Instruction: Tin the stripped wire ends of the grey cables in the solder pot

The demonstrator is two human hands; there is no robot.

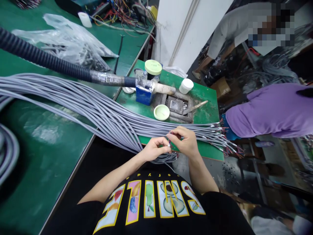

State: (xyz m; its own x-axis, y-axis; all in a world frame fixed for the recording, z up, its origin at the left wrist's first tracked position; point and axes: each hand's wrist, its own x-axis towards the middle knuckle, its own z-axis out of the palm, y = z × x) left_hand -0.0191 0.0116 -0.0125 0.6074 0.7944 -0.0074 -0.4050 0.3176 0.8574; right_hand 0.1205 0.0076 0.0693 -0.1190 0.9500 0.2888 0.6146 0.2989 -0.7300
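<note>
My left hand (154, 148) and my right hand (186, 141) meet just in front of my chest, both pinching the stripped end of one grey cable (169, 141) with small coloured wires showing. A thick bundle of grey cables (97, 111) runs from the left across the green bench, past my hands. Their stripped ends (227, 143) fan out at the right over the small table's edge. A few cable ends (166, 158) lie under my left hand.
A small green table (207, 112) holds a blue box (143, 93), a solder pot (176, 106), round lids (161, 112) and white jars (186, 86). A black corrugated hose (49, 62) crosses the bench. Plastic bags (73, 45) lie behind. Two people work at right.
</note>
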